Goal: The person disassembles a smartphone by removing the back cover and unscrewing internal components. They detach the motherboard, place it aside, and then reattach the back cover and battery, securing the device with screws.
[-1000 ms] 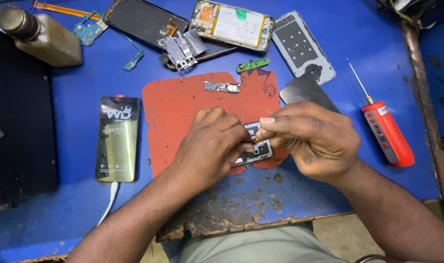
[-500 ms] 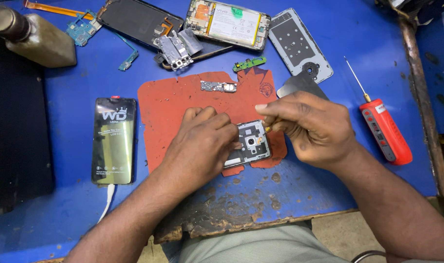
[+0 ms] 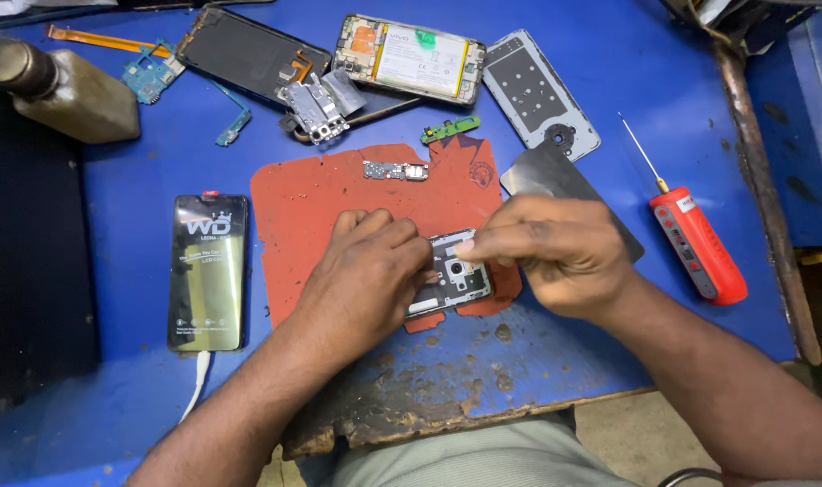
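A small dark phone camera-frame part (image 3: 454, 275) lies on a worn red mat (image 3: 307, 198) on the blue table. My left hand (image 3: 366, 271) rests on the mat and presses the part's left side with its fingers. My right hand (image 3: 551, 252) hovers over the part's right side, thumb and forefinger pinched at its top edge; whether they hold a tiny piece is too small to tell. A small circuit strip (image 3: 395, 170) lies further up the mat.
A black phone (image 3: 208, 271) with a white cable lies left of the mat. An opened phone with battery (image 3: 409, 59), a grey back cover (image 3: 539, 95), a green board (image 3: 450, 129), a dark plate (image 3: 555, 176), a red screwdriver (image 3: 695, 239) and a bottle (image 3: 64, 90) surround it.
The view has shifted slightly. My right hand has slid from above the part to its right side, uncovering more of it. My left hand stays put.
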Available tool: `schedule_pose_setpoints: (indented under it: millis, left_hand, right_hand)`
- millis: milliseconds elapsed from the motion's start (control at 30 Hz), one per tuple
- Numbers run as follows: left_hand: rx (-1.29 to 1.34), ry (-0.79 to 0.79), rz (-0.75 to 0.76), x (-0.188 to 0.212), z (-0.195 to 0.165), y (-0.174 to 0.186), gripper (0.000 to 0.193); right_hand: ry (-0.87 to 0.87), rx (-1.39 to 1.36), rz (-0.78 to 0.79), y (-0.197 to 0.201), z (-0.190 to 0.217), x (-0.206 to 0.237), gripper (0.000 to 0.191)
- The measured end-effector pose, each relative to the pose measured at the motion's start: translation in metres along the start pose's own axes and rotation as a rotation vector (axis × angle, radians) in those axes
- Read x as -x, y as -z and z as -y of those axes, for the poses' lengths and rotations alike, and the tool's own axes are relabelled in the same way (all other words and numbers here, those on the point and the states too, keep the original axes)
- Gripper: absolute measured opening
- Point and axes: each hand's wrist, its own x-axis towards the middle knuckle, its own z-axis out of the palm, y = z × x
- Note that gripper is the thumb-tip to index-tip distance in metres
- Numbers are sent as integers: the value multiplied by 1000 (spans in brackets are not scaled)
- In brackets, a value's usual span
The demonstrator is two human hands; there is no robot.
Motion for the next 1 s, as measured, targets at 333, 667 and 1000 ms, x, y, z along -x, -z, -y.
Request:
schedule_pose_setpoints:
  millis: [333,667,1000]
  left_hand:
    - [1,-10,6,2,2,0,10]
    - [-1,-3,8,1,1,0,9]
    - [-4,1,7,1,1,0,9]
  right_hand:
    - [-38,-62,-41,0,-1,-4,46]
    - [-105,-49,-36,2,-5,-1,43]
    - [-83,-48,-13,1,-6,-1,43]
